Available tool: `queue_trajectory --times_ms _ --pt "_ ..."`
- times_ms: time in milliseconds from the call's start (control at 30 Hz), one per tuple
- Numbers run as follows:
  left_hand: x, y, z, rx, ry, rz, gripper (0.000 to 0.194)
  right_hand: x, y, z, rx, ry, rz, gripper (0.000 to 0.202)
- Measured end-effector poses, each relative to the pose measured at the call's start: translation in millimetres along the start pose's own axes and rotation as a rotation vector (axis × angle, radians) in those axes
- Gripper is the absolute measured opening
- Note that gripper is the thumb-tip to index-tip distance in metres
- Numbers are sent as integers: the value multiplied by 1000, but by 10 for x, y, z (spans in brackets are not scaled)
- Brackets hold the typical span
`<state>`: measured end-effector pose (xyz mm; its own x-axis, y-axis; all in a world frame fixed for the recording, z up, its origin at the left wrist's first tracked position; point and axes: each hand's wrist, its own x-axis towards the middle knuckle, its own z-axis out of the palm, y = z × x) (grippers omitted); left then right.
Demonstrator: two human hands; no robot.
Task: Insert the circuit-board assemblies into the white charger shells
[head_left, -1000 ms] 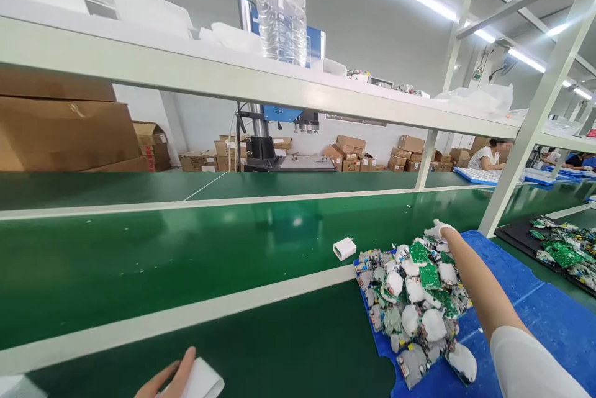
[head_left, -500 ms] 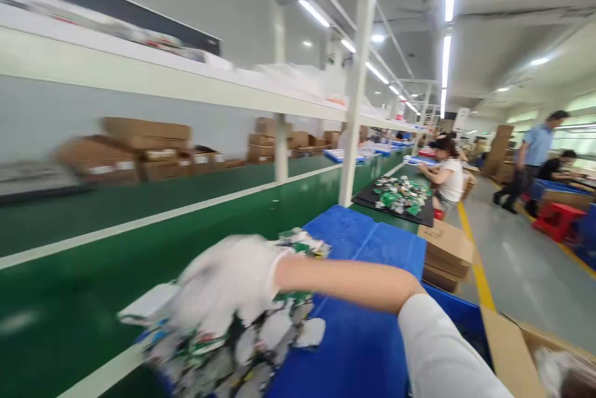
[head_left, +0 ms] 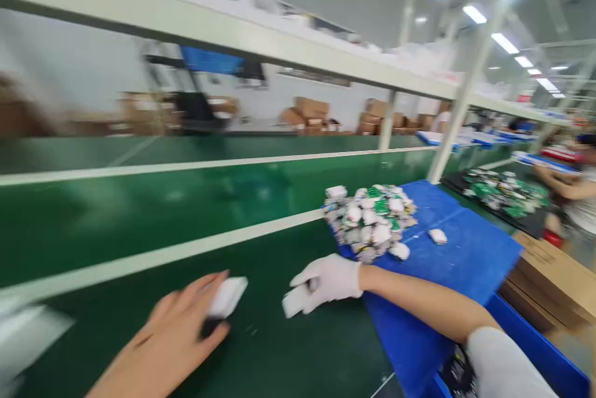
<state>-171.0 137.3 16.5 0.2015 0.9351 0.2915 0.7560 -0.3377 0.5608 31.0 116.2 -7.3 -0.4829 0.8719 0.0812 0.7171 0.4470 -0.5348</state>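
My right hand (head_left: 326, 279), in a white glove, rests on the green bench top (head_left: 288, 348) and holds a small white part (head_left: 294, 302) at its fingertips. To its left my bare left hand (head_left: 172, 336) grips a white plastic casing (head_left: 226, 298) with a dark end. Behind the right hand a heap of white housings and green circuit boards (head_left: 370, 221) lies on a blue mat (head_left: 456, 261). One loose white piece (head_left: 437, 236) sits apart on the mat. The picture is motion-blurred.
A green conveyor belt (head_left: 139, 205) runs behind a white strip. Cardboard boxes (head_left: 554, 274) stand at the right, a blue bin (head_left: 535, 348) below them. Another person's arm (head_left: 568, 187) works at a second heap on a black mat (head_left: 498, 190). A shelf rail (head_left: 233, 31) spans overhead.
The view swung back left from the aisle to the bench. My right hand left the heap and came down near my left hand, now holding a white part.
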Motion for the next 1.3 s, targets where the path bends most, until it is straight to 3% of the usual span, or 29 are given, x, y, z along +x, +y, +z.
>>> queue_trajectory --times_ms 67,133,333,500,700,900,1000,1167,1300 --pt "-195 -214 -231 56 -92 32 37 -45 32 58 -11 56 -72 44" --pt "-291 -286 -301 56 -144 77 34 -110 68 73 -11 145 -140 41" --pt "-275 -271 -114 -208 -223 151 43 -254 23 104 109 478 -255 33" --pt "-350 -251 -25 -452 -274 212 48 -359 -110 42 40 737 -374 29" --pt "-418 -182 -46 -611 -332 254 52 -424 -246 85 -3 742 -520 35" --pt "-461 -133 -75 -791 -461 119 46 -461 -175 144 162 754 -303 35" --pt "-441 -113 -47 -916 -505 -4 47 -492 -176 138 228 720 -308 38" --pt "-403 -123 -19 -941 -383 -110 54 -549 -369 81 211 667 -560 48" --pt "-410 -154 23 -864 -262 -109 58 -590 -491 100 213 642 -568 46"
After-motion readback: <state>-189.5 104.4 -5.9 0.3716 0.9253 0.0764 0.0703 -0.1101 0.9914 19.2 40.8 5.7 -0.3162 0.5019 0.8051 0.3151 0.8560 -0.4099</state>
